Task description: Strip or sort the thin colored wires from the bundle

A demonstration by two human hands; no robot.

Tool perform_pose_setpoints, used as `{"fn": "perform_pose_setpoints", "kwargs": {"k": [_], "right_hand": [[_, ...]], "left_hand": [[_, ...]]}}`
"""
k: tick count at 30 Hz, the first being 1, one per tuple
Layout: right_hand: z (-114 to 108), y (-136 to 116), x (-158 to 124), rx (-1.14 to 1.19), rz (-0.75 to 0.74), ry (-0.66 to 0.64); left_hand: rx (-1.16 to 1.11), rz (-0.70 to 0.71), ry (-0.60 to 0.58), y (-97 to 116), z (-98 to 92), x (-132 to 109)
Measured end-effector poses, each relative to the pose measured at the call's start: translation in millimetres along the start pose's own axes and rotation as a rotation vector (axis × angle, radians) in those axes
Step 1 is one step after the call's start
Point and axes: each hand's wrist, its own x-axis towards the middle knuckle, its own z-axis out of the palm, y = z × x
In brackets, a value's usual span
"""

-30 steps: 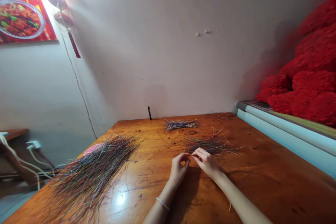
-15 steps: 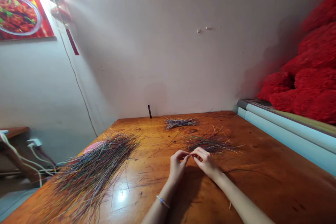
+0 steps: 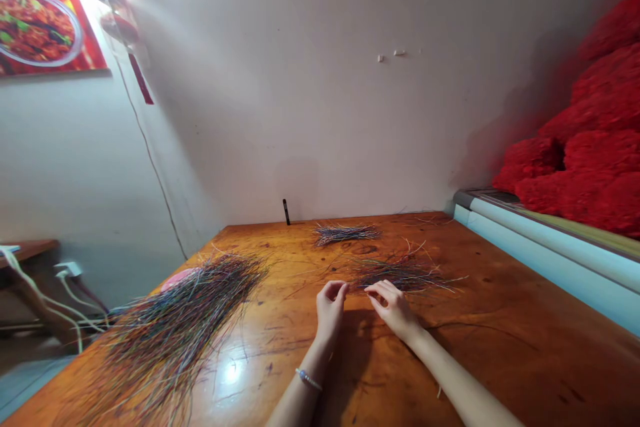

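Observation:
My left hand [image 3: 330,307] rests over the orange-brown wooden table [image 3: 505,300], its fingers loosely curled and a beaded bracelet [image 3: 309,379] on its wrist. My right hand [image 3: 393,310] lies a little apart from it, fingers together and pointing left, just in front of a loose pile of thin coloured wires [image 3: 400,273]. No wire shows in either hand. A large fanned heap of multicoloured wires [image 3: 175,323] lies to the left, and a small neat bundle of wires [image 3: 345,235] lies near the wall.
A pink object [image 3: 177,278] sits partly under the large heap. A small black stick [image 3: 286,211] stands at the table's back edge against the wall. A pale blue chest [image 3: 550,243] with a red fluffy mass [image 3: 585,173] borders the right side. Power cords [image 3: 60,293] hang at lower left.
My hands have separated: their fingertips were pinched together near the loose pile, and my left hand has moved left and opened slightly. The wire piles look unchanged.

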Motion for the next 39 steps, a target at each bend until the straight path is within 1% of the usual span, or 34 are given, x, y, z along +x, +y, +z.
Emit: {"fn": "perform_pose_setpoints", "kwargs": {"k": [3, 6, 11, 14, 18, 20, 22, 25, 27, 31, 34, 36, 39], "right_hand": [[0.2, 0.0, -0.3, -0.016, -0.002, -0.001], [0.0, -1.2, -0.4, 0.021, 0.019, 0.011], [-0.4, -1.5, -0.2, 0.073, 0.047, 0.05], [-0.4, -0.7, 0.7, 0.087, 0.061, 0.109], [-0.7, 0.7, 1.9, 0.092, 0.079, 0.17], [-0.8, 2.0, 2.1, 0.093, 0.086, 0.187], [-0.7, 3.3, 2.3, 0.098, 0.093, 0.195], [-0.4, 3.5, 2.5, 0.119, 0.101, 0.188], [-0.2, 1.9, 2.8, 0.138, 0.104, 0.172], [0.1, -2.1, 3.4, 0.163, 0.103, 0.128], [0.3, -2.8, 3.6, 0.182, 0.106, 0.129], [0.1, -2.4, 3.7, 0.195, 0.115, 0.139], [-0.6, -2.1, 3.9, 0.211, 0.137, 0.147]], "left_hand": [[-0.006, 0.038, 0.063, 0.3, -1.8, 2.3], [-0.076, -0.019, 0.092, 3.5, -7.0, 6.4], [-0.436, -0.197, 0.121, 17.2, -23.3, 16.0], [-0.584, -0.249, 0.188, 25.9, -34.0, 22.3], [-0.637, -0.236, 0.28, 30.2, -45.5, 28.2], [-0.649, -0.214, 0.303, 29.5, -49.4, 29.7], [-0.652, -0.222, 0.305, 27.9, -51.4, 30.5], [-0.614, -0.258, 0.268, 24.6, -49.5, 29.8], [-0.551, -0.246, 0.22, 22.0, -44.8, 27.5], [-0.405, -0.18, 0.028, 18.1, -32.2, 20.0], [-0.376, -0.159, -0.101, 18.9, -26.3, 15.4], [-0.37, -0.155, -0.141, 21.2, -25.0, 13.6], [-0.336, -0.159, -0.161, 25.6, -25.0, 12.3]]}}
